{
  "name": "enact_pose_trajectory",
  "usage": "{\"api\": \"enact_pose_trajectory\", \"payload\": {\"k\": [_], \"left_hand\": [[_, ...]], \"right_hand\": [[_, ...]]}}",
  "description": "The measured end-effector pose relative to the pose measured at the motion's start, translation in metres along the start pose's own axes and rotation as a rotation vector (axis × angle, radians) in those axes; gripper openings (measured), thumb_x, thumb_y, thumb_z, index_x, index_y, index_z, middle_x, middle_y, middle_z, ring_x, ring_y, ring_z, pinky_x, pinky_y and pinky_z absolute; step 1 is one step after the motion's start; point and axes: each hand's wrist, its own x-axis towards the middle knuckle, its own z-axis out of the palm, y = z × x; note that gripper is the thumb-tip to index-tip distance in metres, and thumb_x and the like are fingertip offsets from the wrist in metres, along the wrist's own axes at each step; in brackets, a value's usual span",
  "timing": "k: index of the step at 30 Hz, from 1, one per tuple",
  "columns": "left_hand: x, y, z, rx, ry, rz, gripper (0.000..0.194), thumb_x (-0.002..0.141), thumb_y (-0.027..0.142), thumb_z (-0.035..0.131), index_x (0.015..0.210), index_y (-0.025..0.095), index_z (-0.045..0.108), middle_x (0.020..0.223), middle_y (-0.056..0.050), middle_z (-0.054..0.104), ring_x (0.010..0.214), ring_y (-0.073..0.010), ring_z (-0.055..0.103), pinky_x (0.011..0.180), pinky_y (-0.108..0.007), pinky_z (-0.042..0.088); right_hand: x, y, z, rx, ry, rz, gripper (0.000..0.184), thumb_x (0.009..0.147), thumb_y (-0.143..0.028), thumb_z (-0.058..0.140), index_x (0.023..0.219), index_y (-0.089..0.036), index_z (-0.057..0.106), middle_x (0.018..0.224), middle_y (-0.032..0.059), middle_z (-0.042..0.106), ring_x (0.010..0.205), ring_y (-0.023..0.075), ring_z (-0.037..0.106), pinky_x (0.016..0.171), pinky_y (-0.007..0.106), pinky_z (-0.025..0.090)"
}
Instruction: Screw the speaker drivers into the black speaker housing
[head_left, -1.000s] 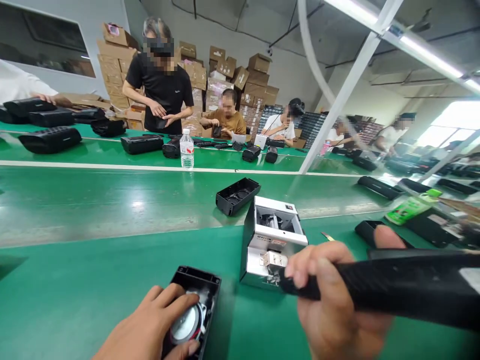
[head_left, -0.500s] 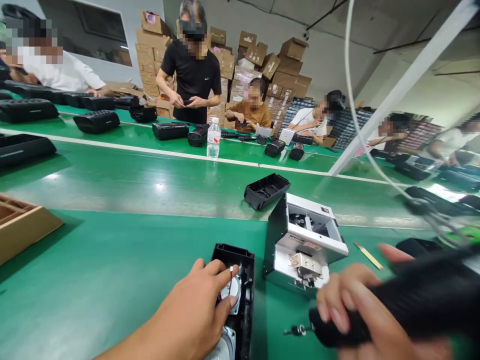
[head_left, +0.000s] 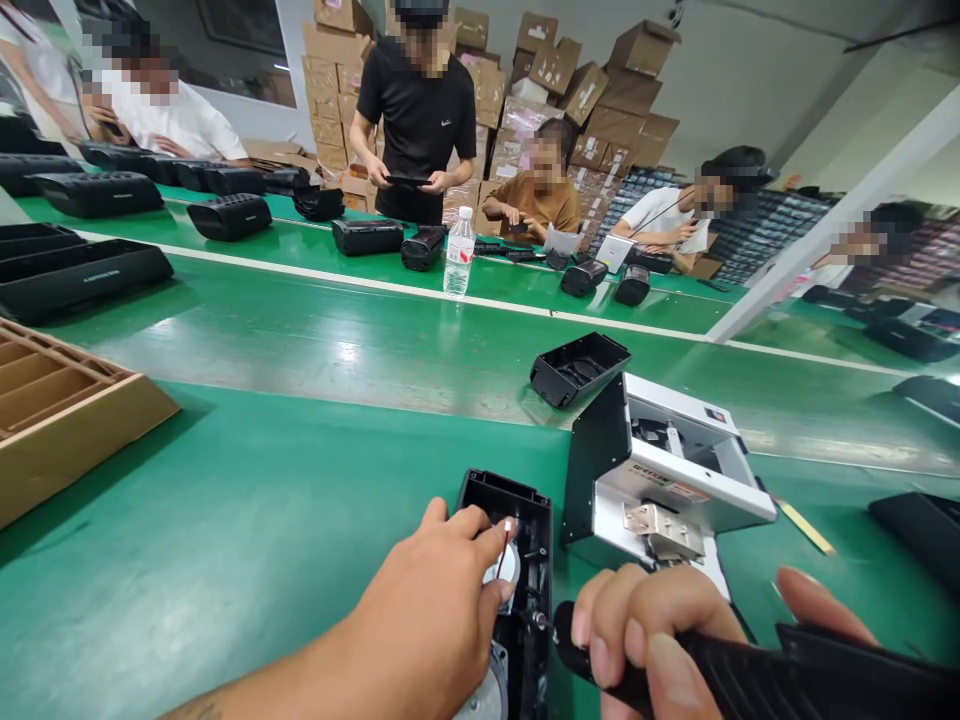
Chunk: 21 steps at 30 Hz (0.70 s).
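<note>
My left hand is closed over a round speaker driver in a long black plastic housing, with thumb and fingers at the driver's edge. A thin red lead with a white plug rises by the fingertips. Nearer to me, a second speaker driver sits in the same housing, partly covered by my forearm. My right hand is wrapped round a black electric screwdriver. Its tip points left and lies at the housing's right wall, beside a small screw; whether they touch I cannot tell.
Right of the housing stands a white and black screw feeder; behind it lies another black housing. A cardboard box with dividers is at left, a yellow strip at right. Beyond are a bottle, black speaker housings and several co-workers.
My right hand has brought the electric screwdriver from beside the screw feeder leftward to the housing's edge. The left hand keeps its hold on the driver. The whole view has shifted slightly.
</note>
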Motion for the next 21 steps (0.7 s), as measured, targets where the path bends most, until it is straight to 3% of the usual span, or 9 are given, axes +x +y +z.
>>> {"api": "enact_pose_trajectory", "payload": {"k": [4,6,8,10,15,21], "left_hand": [[0.000,0.002,-0.002,0.022,-0.009,0.005,0.051,0.107,0.020,0.051,0.156,0.021,0.063,0.132,-0.010,0.071,0.112,-0.0353,0.064,0.105,-0.061,0.058],[-0.001,0.002,-0.002,0.022,-0.003,0.014,0.050,0.107,0.019,0.051,0.155,0.021,0.064,0.131,-0.010,0.072,0.111,-0.0344,0.065,0.107,-0.062,0.057],[-0.001,0.002,-0.002,0.014,0.009,0.024,0.050,0.107,0.019,0.051,0.155,0.021,0.064,0.133,-0.009,0.072,0.113,-0.0330,0.066,0.114,-0.062,0.053],[-0.001,0.002,-0.002,0.005,0.011,0.027,0.050,0.107,0.019,0.051,0.155,0.019,0.064,0.135,-0.010,0.071,0.115,-0.0328,0.066,0.117,-0.061,0.050],[-0.001,0.004,-0.003,0.024,0.007,0.019,0.048,0.107,0.020,0.051,0.151,0.020,0.067,0.132,-0.009,0.072,0.111,-0.0346,0.063,0.105,-0.059,0.058],[-0.002,0.004,-0.002,0.029,0.013,0.005,0.047,0.107,0.021,0.051,0.151,0.020,0.067,0.131,-0.009,0.071,0.110,-0.0345,0.061,0.098,-0.056,0.059]], "right_hand": [[-0.006,0.008,-0.003,0.015,-0.037,0.019,0.020,0.111,-0.029,0.053,0.092,-0.023,0.055,0.061,-0.0061,0.052,0.049,0.0128,0.052,0.048,0.028,0.049],[-0.007,0.008,-0.001,0.054,-0.005,0.013,0.002,0.110,-0.025,0.056,0.110,-0.025,0.058,0.065,-0.0068,0.055,0.050,0.0131,0.053,0.049,0.029,0.050],[-0.008,0.005,0.006,0.098,0.059,0.002,0.035,0.108,-0.018,0.059,0.139,-0.032,0.050,0.071,-0.0084,0.060,0.052,0.0134,0.055,0.052,0.031,0.052],[-0.008,0.001,0.014,0.112,0.117,0.016,0.058,0.107,-0.015,0.060,0.155,-0.038,0.036,0.075,-0.0094,0.062,0.055,0.0136,0.057,0.055,0.032,0.053],[-0.005,-0.006,0.028,0.123,0.133,0.057,0.043,0.104,-0.016,0.064,0.139,-0.036,0.047,0.072,-0.0084,0.056,0.054,0.0130,0.054,0.052,0.030,0.046],[-0.002,0.000,0.034,0.085,0.071,-0.092,0.044,0.099,-0.009,0.062,0.136,-0.031,0.052,0.072,-0.0069,0.052,0.054,0.0138,0.053,0.047,0.030,0.046]]}}
